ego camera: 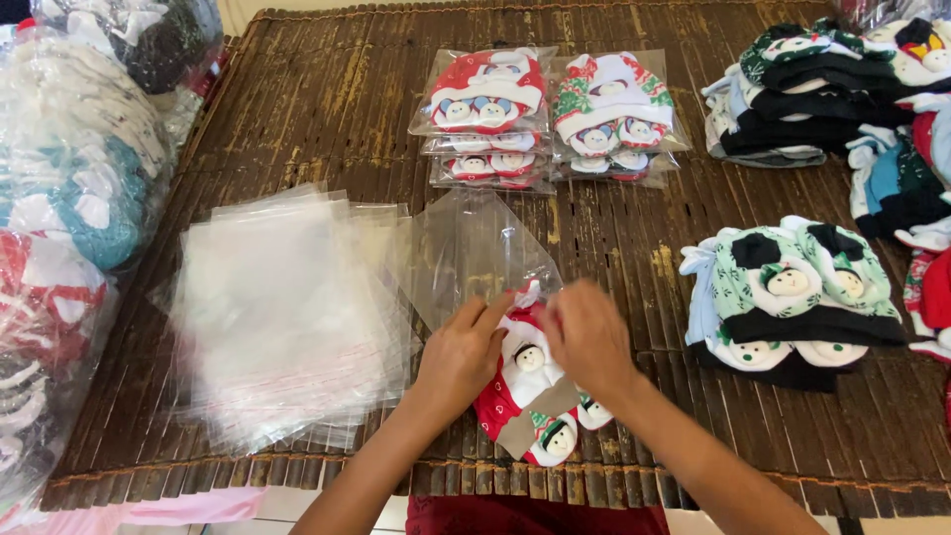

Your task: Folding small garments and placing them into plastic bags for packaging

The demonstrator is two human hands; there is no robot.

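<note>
A red and white baby hat point(530, 391) with small snowman faces lies at the near edge of the mat, its top end inside the mouth of a clear plastic bag point(474, 253). My left hand point(462, 352) holds the bag's opening and the hat's left side. My right hand point(586, 335) grips the hat's upper right part at the bag's mouth. Both hands touch the hat and the bag together.
A loose stack of clear bags point(287, 312) lies to the left. Two piles of bagged hats point(550, 114) sit at the back. Unbagged hats lie in heaps at right point(792, 292) and back right point(822, 84). Big sacks of hats point(69, 198) crowd the left edge of the bamboo mat point(327, 89).
</note>
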